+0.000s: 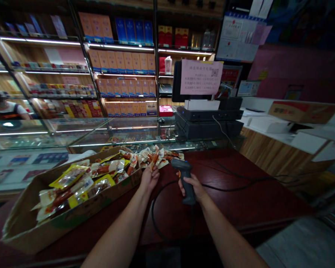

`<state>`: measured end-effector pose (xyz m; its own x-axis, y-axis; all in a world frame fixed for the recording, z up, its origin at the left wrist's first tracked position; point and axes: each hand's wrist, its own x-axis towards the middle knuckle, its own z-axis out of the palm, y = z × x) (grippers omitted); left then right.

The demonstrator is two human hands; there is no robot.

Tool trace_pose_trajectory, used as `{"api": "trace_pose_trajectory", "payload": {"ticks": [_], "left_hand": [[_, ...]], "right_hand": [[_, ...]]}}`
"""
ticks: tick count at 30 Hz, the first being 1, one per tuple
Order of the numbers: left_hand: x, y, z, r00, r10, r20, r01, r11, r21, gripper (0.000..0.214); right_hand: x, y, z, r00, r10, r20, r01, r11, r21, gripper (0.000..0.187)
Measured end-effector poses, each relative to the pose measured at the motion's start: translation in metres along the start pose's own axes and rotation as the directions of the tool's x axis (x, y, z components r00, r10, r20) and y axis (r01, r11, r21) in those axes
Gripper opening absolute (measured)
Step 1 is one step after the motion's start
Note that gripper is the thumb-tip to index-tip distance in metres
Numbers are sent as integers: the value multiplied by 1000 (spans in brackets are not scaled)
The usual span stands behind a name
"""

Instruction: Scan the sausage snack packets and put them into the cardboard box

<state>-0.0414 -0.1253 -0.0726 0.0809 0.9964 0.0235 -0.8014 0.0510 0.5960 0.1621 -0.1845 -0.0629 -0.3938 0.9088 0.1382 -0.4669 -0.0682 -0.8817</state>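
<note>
My right hand [194,184] is wrapped round the grip of a dark grey barcode scanner [187,186], whose head points up and to the left. A black cable loops from its base over the dark red counter. Just left of it, my left hand [150,178] pinches the end of a packaged sausage [155,157] in clear wrapping. Behind that hand lies a pile of similar wrapped sausages [174,154]. An open cardboard box [80,210] to the left holds several more packs, some with yellow wrapping [69,176].
A glass display counter [86,139] runs behind the box. A checkout monitor bearing a pink paper sign [201,77] stands on dark equipment [208,124] at the back. Black cables [240,186] cross the counter's right side. A person [7,108] is at far left, before stocked shelves.
</note>
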Motion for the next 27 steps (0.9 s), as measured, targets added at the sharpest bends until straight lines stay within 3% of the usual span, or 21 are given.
{"api": "trace_pose_trajectory", "payload": {"ticks": [5, 10, 14, 19, 22, 27], "left_hand": [[-8, -1, -5, 966, -224, 128, 250, 937, -246, 20], [-8, -6, -8, 955, -276, 112, 298, 905, -305, 22], [-7, -5, -9, 944, -296, 145, 326, 902, -282, 18], [-8, -4, -10, 881, -387, 273, 446, 871, -206, 14], [-8, -5, -9, 861, -400, 315, 472, 858, -201, 16], [-7, -4, -10, 864, -388, 320, 464, 862, -207, 19]], "right_hand": [[-3, 4, 6, 995, 47, 85, -42, 997, -61, 38], [-3, 9, 10, 990, 79, 118, -67, 993, -99, 39], [1, 8, 9, 1000, -1, -2, 1, 998, -64, 38], [2, 3, 6, 970, -131, -204, 129, 991, -23, 37], [1, 3, 4, 964, -145, -223, 145, 989, -18, 37], [3, 7, 3, 964, -142, -227, 141, 990, -21, 34]]}}
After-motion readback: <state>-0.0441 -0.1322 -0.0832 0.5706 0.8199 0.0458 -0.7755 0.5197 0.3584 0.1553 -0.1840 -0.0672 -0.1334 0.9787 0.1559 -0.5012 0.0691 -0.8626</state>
